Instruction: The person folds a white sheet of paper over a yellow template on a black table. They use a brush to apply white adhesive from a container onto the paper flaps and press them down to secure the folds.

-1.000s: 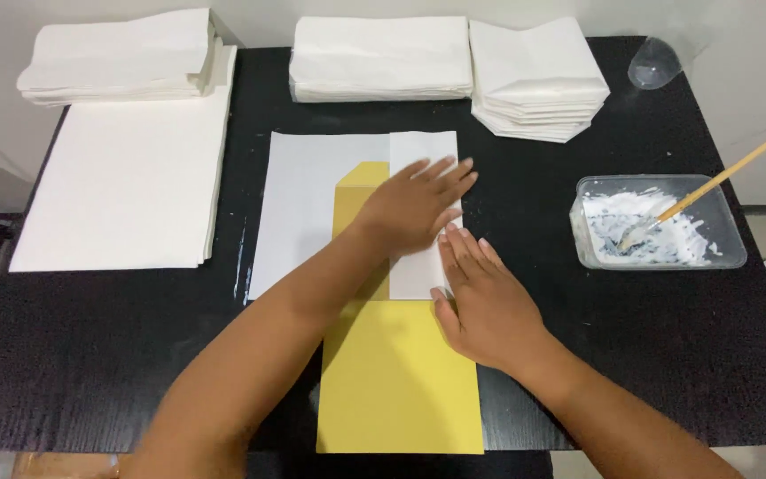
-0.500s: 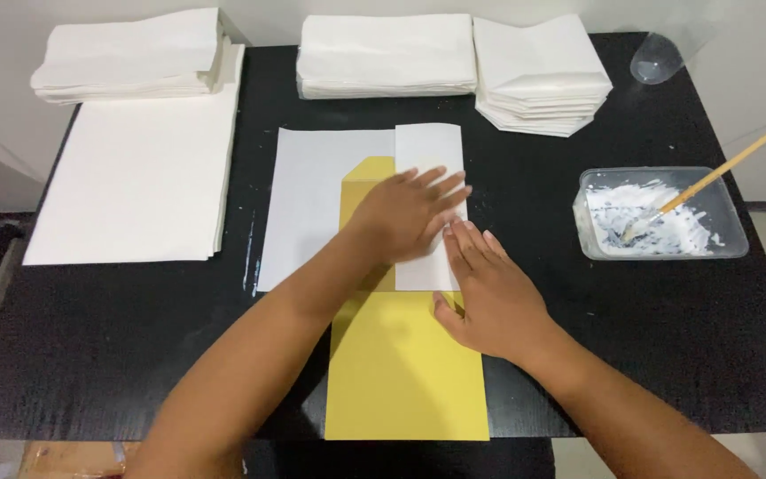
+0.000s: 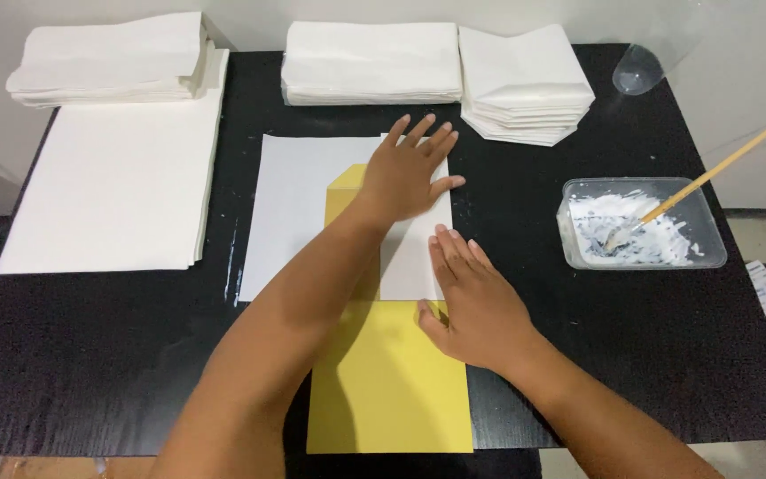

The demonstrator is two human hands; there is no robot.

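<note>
White paper sheet [image 3: 294,204], flap folded over long yellow card template [image 3: 389,381], centre of black table [image 3: 90,355]; left hand [image 3: 405,173] and right hand [image 3: 472,306] flat, fingers spread, grasping nothing; best pressed evenly along fold

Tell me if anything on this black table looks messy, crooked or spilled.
Whitish smears streak the black table just left of the white sheet of paper. The clear plastic tub of white paste has a wooden stick leaning out over its rim. The stacks of folded white paper look tidy.
</note>
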